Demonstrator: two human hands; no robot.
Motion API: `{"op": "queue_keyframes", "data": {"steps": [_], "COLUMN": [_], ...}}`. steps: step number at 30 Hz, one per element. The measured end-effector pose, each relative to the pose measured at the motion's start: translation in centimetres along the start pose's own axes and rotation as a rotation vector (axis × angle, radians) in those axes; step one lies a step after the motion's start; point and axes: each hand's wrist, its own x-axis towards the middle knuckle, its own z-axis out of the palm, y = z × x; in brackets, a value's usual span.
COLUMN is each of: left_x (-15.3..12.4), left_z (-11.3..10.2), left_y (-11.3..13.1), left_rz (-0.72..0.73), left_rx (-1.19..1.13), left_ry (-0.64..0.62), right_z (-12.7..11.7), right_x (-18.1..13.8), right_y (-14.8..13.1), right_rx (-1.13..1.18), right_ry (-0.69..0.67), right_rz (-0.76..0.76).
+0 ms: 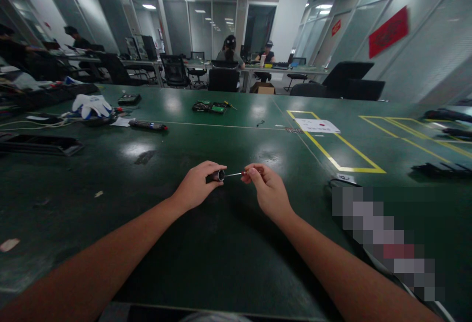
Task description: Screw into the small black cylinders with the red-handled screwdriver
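Observation:
Over the middle of the green table (165, 268), my left hand (193, 187) grips a small dark cylindrical part (220, 175) between thumb and fingers. Its hollow, metal-rimmed end faces right. My right hand (273, 194) is closed around the reddish handle of a thin screwdriver (234, 174). The metal shaft points left, with its tip at the mouth of the cylinder; whether it touches the part I cannot tell. My fingers cover most of the cylinder's body and part of the handle.
White gloves (91, 105) and a dark cylindrical tool (148, 125) lie at the left. An open case with green inside (210, 107) sits farther back. Yellow tape (361, 169) and a white paper (319, 126) are at the right. People sit at far desks.

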Motion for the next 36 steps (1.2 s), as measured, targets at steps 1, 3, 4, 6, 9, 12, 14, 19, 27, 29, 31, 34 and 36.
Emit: {"op": "queue_keyframes", "data": {"steps": [1,3,4,6,9,12,14,19,27,29,31,34,36], "left_x": [0.02,0.05,0.07,0.08,0.07,0.06,0.08,0.11,0.08,0.11,0.12,0.09,0.06], "left_z": [0.04,0.11,0.13,0.14,0.08,0.05,0.09,0.22,0.18,0.17,0.17,0.17,0.18], "left_y": [-0.05,-0.18,-0.24,-0.33,-0.42,-0.47,-0.54,-0.69,-0.88,-0.76,-0.61,-0.45,-0.36], "left_rz": [-0.007,-0.020,-0.026,-0.036,-0.045,-0.063,-0.064,-0.046,-0.053,-0.055,-0.056,-0.063,-0.076], "left_rx": [0.000,-0.003,-0.004,-0.005,-0.004,-0.003,-0.001,0.005,0.001,-0.003,-0.010,-0.014,-0.011], "left_ry": [0.000,-0.005,-0.006,-0.009,-0.011,-0.020,-0.023,-0.031,-0.026,-0.032,-0.043,-0.052,-0.059], "right_z": [-0.01,-0.10,-0.17,-0.35,-0.59,-0.68,-0.62,-0.32,-0.60,-0.67,-0.71,-0.81,-0.90], "right_x": [0.07,0.22,0.27,0.34,0.35,0.29,0.22,0.04,0.25,0.30,0.34,0.44,0.54], "right_y": [0.05,0.13,0.14,0.10,-0.04,-0.15,-0.19,-0.43,-0.60,-0.51,-0.43,-0.35,-0.32], "right_rx": [0.001,0.000,-0.003,-0.021,-0.041,-0.006,0.019,0.010,-0.057,-0.064,-0.077,-0.095,-0.100], "right_ry": [0.009,0.028,0.039,0.065,0.122,0.148,0.125,0.050,0.102,0.105,0.108,0.117,0.122], "right_rz": [0.006,0.012,0.011,0.011,0.008,-0.003,-0.014,-0.030,0.012,0.020,0.026,0.037,0.046]}}
